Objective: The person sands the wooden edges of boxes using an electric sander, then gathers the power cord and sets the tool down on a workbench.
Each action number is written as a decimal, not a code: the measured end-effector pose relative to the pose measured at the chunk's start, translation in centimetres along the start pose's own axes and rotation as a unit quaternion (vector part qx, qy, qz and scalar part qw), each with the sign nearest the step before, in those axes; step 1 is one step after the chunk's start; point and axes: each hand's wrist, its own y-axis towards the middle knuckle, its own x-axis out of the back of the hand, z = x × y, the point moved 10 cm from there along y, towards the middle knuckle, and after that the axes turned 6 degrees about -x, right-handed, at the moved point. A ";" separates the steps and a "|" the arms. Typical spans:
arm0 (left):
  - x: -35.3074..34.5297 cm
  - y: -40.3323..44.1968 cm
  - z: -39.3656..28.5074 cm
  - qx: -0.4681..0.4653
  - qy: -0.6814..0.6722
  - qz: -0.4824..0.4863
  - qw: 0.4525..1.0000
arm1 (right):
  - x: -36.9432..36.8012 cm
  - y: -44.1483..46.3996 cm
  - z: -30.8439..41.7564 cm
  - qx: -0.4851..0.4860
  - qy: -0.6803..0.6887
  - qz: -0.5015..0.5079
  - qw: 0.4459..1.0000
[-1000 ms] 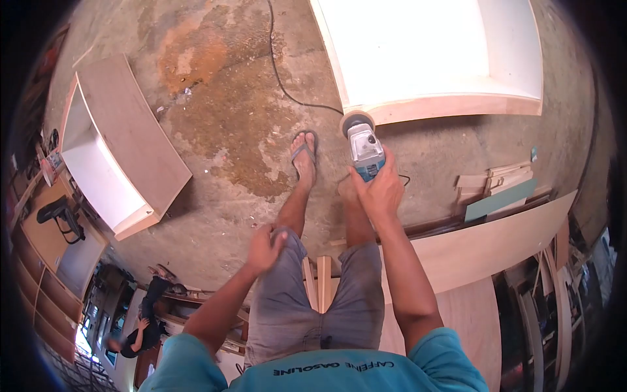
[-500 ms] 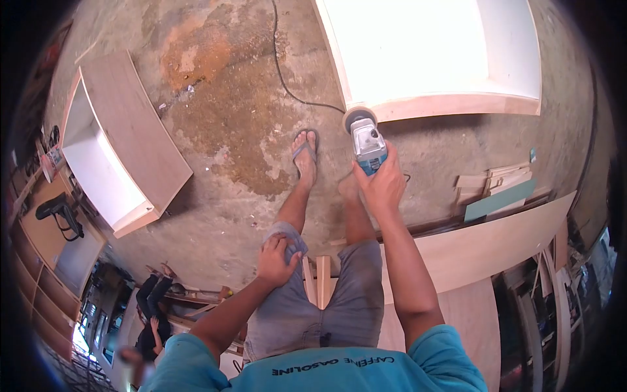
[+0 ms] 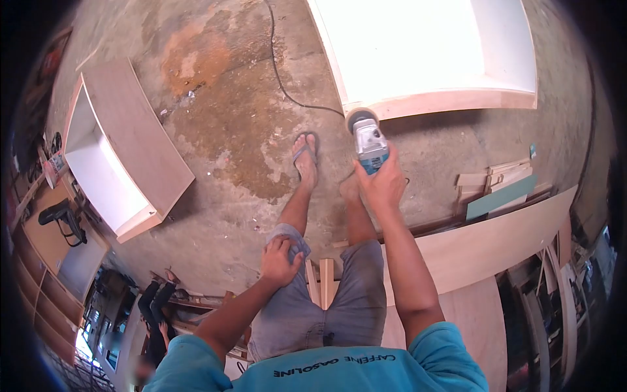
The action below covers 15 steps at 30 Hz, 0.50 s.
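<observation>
At the far right of the floor [image 3: 248,261] we see the white-lined cabinet [image 3: 450,103], its pale near edge running crosswise and its left edge running away from us. Bare concrete lies between that cabinet and the brown box [image 3: 134,130] at left, crossed by a dark cord [image 3: 279,78] that runs up to the cabinet's near left corner. On the right, a gap of floor separates the near edge from the wood strips [image 3: 509,173] and the long panel [image 3: 483,235].

The angle grinder [image 3: 370,145] is at that near left corner, its disc [image 3: 360,119] overlapping the corner in our view (we cannot tell whether they touch). Its long axis runs away from the body, disc end foremost and leaning slightly left.

Of the hands, the right hand [image 3: 384,179] is wrapped around the grinder's rear body, thumb on the left side, fingers on the right, with the forearm reaching forward. The left hand [image 3: 281,261] rests on the left knee of the shorts [image 3: 287,326], fingers loosely spread and the elbow bent outward
</observation>
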 end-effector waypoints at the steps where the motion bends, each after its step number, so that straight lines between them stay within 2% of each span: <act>1: -0.1 -0.1 0.0 0.000 0.000 0.000 1.000 | 0.5 0.3 -0.8 -0.013 -0.009 -0.015 1.000; 6: -0.1 -0.2 -0.1 0.009 -0.001 0.000 1.000 | 3.8 3.0 -4.8 -0.082 0.005 -0.086 0.993; 9: 0.1 -0.1 -0.4 0.019 0.004 0.008 1.000 | 3.1 3.2 -3.4 -0.058 0.011 -0.051 0.997; 12: 0.1 0.2 -0.6 0.017 0.003 0.007 1.000 | 0.8 2.4 0.2 0.024 -0.003 0.015 1.000; 15: 0.0 0.2 -0.5 0.011 -0.003 -0.001 1.000 | 0.6 2.2 2.0 0.070 0.003 0.001 0.998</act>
